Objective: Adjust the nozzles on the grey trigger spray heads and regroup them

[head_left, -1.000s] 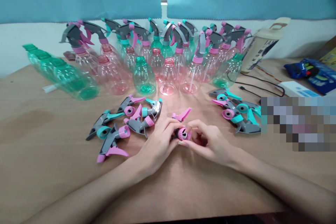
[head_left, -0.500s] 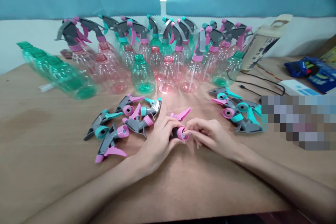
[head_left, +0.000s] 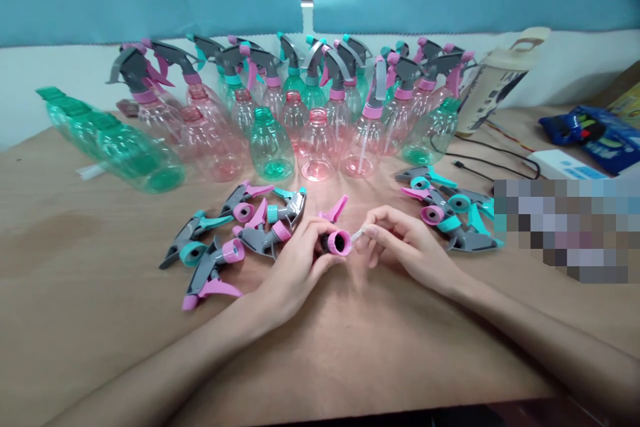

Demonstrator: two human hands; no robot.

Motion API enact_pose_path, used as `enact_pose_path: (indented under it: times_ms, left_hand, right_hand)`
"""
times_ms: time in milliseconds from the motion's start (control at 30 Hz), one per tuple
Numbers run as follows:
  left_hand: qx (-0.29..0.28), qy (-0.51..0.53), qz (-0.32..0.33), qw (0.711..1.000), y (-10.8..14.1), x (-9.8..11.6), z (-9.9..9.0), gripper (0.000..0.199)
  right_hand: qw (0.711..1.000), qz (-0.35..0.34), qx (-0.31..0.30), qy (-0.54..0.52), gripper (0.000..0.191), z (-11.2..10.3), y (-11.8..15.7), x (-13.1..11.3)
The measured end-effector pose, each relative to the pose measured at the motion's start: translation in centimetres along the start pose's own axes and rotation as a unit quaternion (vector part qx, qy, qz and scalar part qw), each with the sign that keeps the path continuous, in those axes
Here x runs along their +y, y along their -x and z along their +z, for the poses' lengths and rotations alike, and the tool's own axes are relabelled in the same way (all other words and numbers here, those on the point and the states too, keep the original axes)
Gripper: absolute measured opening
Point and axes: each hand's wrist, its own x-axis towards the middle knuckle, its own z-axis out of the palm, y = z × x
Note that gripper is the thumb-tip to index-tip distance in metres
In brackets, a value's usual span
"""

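Observation:
My left hand is wrapped round a grey and pink spray head, whose open pink collar faces right and toward me. Just right of the collar, my right hand pinches a small whitish, translucent piece between thumb and fingertips; the rest of that piece is hidden. Loose spray heads in grey, pink and teal lie left of my left hand. More loose heads lie beyond my right hand. A pink bottle without a head stands behind my hands.
Rows of pink and green bottles, many with spray heads, stand at the back. Green bottles lean at the left. A large cream bottle, a black cable, a white box and a blue packet are at the right.
My right hand has drawn back from the pink collar, with the whitish piece now outside it. The held spray head has shifted slightly left, and its dark inside shows.

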Motion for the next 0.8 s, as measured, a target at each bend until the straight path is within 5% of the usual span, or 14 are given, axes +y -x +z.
enact_pose_path:
  times_ms: [233,800]
  left_hand:
    - [0.004,-0.014,0.008,1.0,0.11,-0.04,0.09,0.016]
    - [0.002,-0.016,0.007,1.0,0.24,0.14,0.08,0.017]
  right_hand:
    - [0.995,0.033,0.074,-0.06,0.026,-0.05,-0.65,-0.2]
    - [0.994,0.045,0.089,-0.053,0.027,-0.31,-0.81,0.6]
